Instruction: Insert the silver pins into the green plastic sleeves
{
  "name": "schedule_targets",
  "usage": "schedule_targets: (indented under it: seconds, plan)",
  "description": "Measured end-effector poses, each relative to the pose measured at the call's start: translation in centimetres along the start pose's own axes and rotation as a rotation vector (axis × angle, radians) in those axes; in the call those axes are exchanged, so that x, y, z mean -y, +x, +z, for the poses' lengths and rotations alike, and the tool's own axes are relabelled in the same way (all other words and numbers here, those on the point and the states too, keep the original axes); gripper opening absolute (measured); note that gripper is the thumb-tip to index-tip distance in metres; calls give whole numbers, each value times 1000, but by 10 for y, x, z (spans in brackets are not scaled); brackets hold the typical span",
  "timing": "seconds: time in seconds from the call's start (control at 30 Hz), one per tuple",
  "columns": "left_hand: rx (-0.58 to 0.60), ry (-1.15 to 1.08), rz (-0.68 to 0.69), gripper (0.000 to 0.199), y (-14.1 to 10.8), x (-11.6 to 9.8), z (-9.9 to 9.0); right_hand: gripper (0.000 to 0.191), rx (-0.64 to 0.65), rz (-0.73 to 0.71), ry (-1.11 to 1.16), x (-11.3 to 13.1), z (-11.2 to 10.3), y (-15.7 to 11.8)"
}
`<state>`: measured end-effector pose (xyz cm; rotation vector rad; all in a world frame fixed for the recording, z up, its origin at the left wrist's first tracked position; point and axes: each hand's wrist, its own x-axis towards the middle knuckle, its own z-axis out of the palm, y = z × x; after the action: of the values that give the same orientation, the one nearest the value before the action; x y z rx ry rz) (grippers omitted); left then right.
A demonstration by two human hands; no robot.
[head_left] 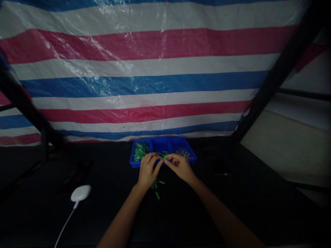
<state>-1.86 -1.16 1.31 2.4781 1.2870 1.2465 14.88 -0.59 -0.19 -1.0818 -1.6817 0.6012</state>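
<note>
Green plastic peg (162, 158) pinched between left hand (148, 170) and right hand (179, 168).

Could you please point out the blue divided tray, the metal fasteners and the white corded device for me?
Blue divided tray (134, 164): head view, on its front left wall.
Metal fasteners (184, 153): head view, middle of the pile.
White corded device (80, 193): head view, top of its body.

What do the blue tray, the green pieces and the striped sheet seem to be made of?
The blue tray looks like moulded plastic, smooth and evenly coloured. The green pieces look like plastic too, bright and glossy, though they are too small to be sure. The striped sheet looks like woven plastic tarpaulin, with a visible weave and shiny creases.
</note>
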Motion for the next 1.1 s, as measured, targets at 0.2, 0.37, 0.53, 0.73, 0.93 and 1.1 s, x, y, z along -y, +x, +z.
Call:
schedule_targets:
  seconds: [0.2,0.37,0.53,0.73,0.93,1.1]
  plan:
    - [39,21,18,19,0,0,-1,22,-34,15,46,3,-2,0]
    - [-31,10,-28,21,0,0,-1,24,-79,81,-166,2,-6,0]
    - [-154,-41,-111,18,1,2,-3,23,-86,107,-361,4,-10,0]
    - [-225,-107,-149,17,2,3,-5,26,-39,135,-434,5,-11,0]
    - [-266,-142,-156,16,3,2,-6,30,-20,124,-465,6,-11,-1]
    - [-301,-263,-205,16,6,3,-11,30,29,58,-388,5,-7,-2]
